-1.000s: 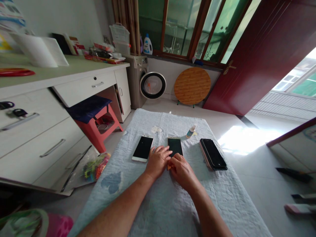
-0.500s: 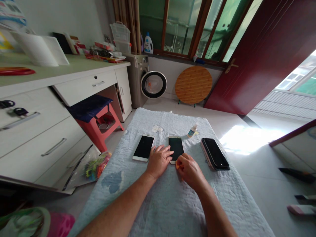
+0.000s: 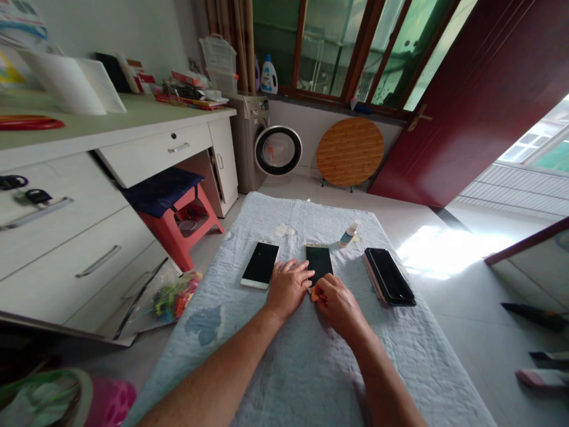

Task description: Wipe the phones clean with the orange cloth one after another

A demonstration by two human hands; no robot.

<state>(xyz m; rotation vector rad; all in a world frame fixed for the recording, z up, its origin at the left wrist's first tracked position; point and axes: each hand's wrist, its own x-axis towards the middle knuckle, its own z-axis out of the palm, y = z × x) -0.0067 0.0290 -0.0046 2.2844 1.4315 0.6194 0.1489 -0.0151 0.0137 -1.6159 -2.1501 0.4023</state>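
Observation:
A smartphone with a dark screen (image 3: 318, 260) lies face up on the cloth-covered table. My left hand (image 3: 290, 289) rests at its left edge, fingers stretched out and touching it. My right hand (image 3: 340, 302) is closed on a small orange cloth (image 3: 315, 294) at the phone's near end; most of the cloth is hidden by the fingers. To the left lies a white-framed smartphone (image 3: 261, 264), screen up. A small spray bottle (image 3: 349, 234) stands beyond my right hand. Farther right, a black phone (image 3: 389, 276) sits on top of a pinkish phone or case.
The pale blue quilted cloth (image 3: 284, 379) covers the table. Left of it are a red stool (image 3: 195, 222), a white desk (image 3: 153, 145) and a plastic bag of colourful things (image 3: 171, 299). A washing machine (image 3: 249, 136) with its door ajar and a round wooden tabletop (image 3: 350, 151) stand behind.
My right hand has shifted slightly left along the phone's near end with the orange cloth. My left hand stays at the phone's left edge. The view has tilted slightly.

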